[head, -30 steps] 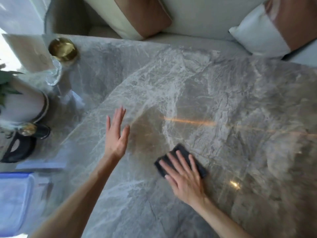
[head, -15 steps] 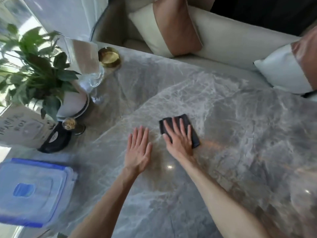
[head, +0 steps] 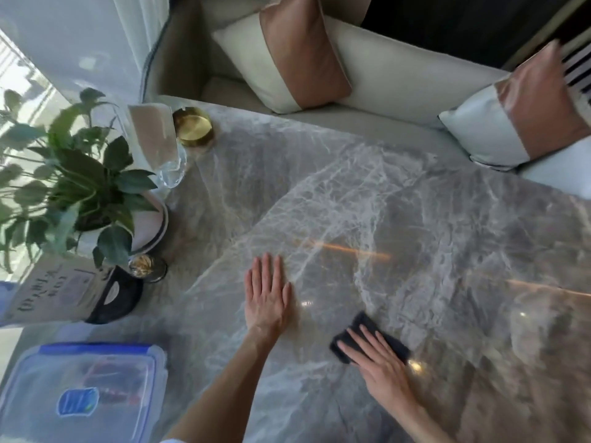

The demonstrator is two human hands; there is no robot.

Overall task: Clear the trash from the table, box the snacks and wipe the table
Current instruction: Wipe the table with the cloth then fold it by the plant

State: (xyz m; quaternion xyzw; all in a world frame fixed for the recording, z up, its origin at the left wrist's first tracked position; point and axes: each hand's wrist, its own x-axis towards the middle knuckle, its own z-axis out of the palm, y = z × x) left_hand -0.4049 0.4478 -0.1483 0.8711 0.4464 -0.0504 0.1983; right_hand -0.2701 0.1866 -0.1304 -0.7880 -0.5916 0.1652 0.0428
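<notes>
- Right hand [head: 382,366], fingers spread flat, presses a dark folded cloth [head: 367,335] onto the grey veined marble worktop [head: 431,219].
- Left hand [head: 267,298] lies open, palm down, holding nothing.

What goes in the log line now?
step: wiping | right hand: flat on dark cloth | left hand: flat on marble table

At about nine o'clock, a pale paper bag [head: 54,287] lying on the tabletop [head: 415,219] carries a line of dark printed characters, seen upside down and too blurred to read. No other text is legible.
</notes>
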